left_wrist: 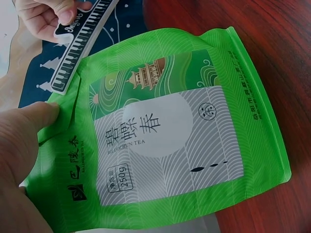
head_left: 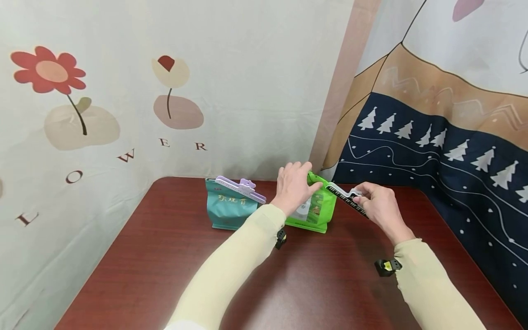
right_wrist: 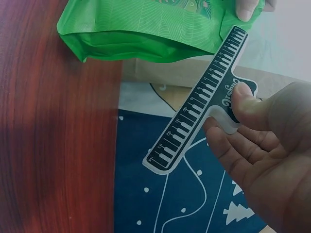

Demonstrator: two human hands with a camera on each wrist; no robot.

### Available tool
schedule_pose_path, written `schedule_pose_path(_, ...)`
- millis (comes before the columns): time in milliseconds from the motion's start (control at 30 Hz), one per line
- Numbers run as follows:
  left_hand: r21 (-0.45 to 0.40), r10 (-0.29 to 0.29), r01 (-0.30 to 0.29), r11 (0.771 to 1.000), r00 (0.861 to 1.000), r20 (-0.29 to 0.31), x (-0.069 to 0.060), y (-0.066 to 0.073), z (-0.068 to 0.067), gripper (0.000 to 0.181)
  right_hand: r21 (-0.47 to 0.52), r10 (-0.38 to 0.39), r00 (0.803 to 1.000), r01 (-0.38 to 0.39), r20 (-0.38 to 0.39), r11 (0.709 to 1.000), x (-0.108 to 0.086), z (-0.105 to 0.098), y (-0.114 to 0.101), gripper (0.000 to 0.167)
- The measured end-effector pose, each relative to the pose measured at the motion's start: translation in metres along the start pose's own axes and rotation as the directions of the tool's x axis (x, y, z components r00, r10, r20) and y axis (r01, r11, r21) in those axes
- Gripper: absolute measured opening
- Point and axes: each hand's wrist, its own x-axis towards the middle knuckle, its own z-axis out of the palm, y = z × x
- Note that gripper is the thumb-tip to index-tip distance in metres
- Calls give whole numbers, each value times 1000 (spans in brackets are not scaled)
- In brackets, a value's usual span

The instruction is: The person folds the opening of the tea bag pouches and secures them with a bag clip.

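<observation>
My left hand [head_left: 292, 187] holds the folded top of a bright green tea bag [left_wrist: 233, 121], its thumb on the front and the other fingers mostly hidden behind. The bag stands upright on the table in the head view. On the right, my right hand [head_left: 381, 206] pinches the handle of a black-and-white sealing clip [right_wrist: 194, 102] printed with piano keys. One end of the clip meets the bag's upper corner beside the left thumb. Whether its jaws grip the bag there, I cannot tell.
To the left of the green bag stands a teal bag [head_left: 228, 211] with a purple clip [head_left: 241, 188] across its top. Both rest near the far edge of the reddish-brown table [head_left: 165, 275]. A patterned cloth [head_left: 247, 82] hangs behind, and a dark blue printed part [head_left: 412, 151] runs along the right.
</observation>
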Motion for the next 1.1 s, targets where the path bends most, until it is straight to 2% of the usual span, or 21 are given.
schedule_pose_path(367,27,-30,31,999,998,-57,0,1,6,36,-21,12,1000,-12,21,1000,-1,0,-7,12)
schedule_pose_path(633,-2,-29,29,1000,999,-21,0,2,3,37,-5,-21,1000,21,-1,1000,2,2,-7,12)
schedule_pose_path(900,-15,-21,21,1000,1000,-1,-1,2,3,36,-3,-2,1000,2,4,1000,2,5,-6,14)
schedule_pose_path(1100,-30,-3,4,1000,1000,28,0,1,-2,27,-1,5,1000,-5,6,1000,2,5,-6,14)
